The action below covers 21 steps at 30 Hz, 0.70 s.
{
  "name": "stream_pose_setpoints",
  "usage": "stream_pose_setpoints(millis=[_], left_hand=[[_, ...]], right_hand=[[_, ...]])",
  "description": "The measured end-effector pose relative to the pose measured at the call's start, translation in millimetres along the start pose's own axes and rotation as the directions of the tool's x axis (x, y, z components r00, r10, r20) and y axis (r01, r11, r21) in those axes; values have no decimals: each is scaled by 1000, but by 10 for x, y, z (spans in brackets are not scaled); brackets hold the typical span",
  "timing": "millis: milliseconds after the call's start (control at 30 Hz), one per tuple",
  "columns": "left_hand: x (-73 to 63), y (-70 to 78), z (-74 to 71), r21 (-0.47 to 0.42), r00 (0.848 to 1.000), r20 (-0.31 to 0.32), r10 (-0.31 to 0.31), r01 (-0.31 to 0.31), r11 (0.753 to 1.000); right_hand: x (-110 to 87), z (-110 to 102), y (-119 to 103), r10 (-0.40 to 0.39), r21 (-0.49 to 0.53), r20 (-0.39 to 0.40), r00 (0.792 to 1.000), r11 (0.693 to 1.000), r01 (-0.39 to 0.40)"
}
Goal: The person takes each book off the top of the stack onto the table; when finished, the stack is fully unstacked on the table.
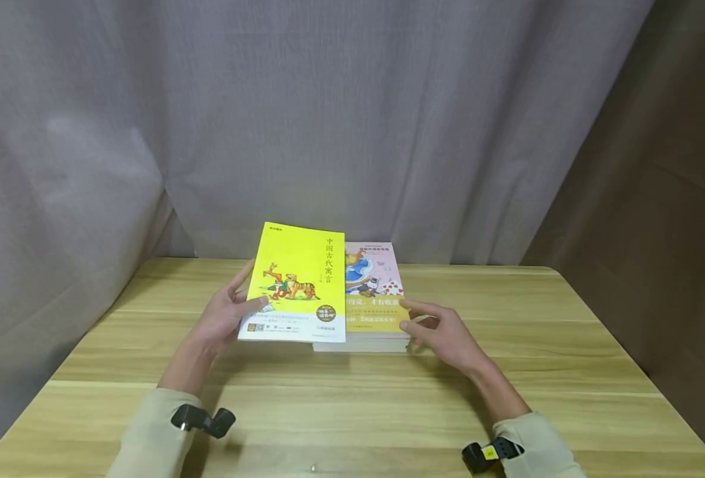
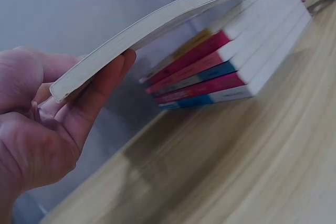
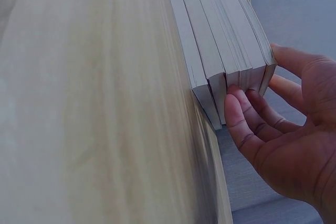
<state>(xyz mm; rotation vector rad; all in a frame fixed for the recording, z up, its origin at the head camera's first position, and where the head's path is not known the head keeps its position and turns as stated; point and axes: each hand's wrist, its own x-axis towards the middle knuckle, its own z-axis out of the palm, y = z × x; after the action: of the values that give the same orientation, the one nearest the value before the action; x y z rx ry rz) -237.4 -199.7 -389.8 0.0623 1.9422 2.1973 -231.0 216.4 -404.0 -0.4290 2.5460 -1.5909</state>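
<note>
My left hand (image 1: 224, 315) grips a yellow paperback book (image 1: 293, 265) by its left edge, thumb on the cover and fingers underneath. The book shows a tiger picture and a white lower band, and it is raised, as the left wrist view shows its underside above the table. Under its right part is a stack of books (image 1: 361, 345), with a pink and yellow cover (image 1: 373, 315) on top. Several coloured spines (image 2: 197, 74) face left. At the stack's right side, my right hand (image 1: 445, 332) touches the page edges (image 3: 218, 30) with loosely bent fingers.
The stack lies on a light wood-grain table (image 1: 352, 405) near its back edge. Behind hangs a grey curtain (image 1: 305, 119), with a darker curtain (image 1: 657, 199) at the right. Small black cameras (image 1: 203, 419) are strapped over both sleeves.
</note>
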Motion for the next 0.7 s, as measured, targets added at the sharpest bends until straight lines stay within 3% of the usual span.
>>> stream_pose_setpoints(millis=[300,700], left_hand=[[-175,99,-364,-46,999,-34,18,-19,999],[-261,-64,-823,43,994,-92,-52,57,997]], right_hand=[[-12,2,-4,16,-24,-4,1000,1000,-16],[-22,-11,15,12,-16,-20,1000,1000,-12]])
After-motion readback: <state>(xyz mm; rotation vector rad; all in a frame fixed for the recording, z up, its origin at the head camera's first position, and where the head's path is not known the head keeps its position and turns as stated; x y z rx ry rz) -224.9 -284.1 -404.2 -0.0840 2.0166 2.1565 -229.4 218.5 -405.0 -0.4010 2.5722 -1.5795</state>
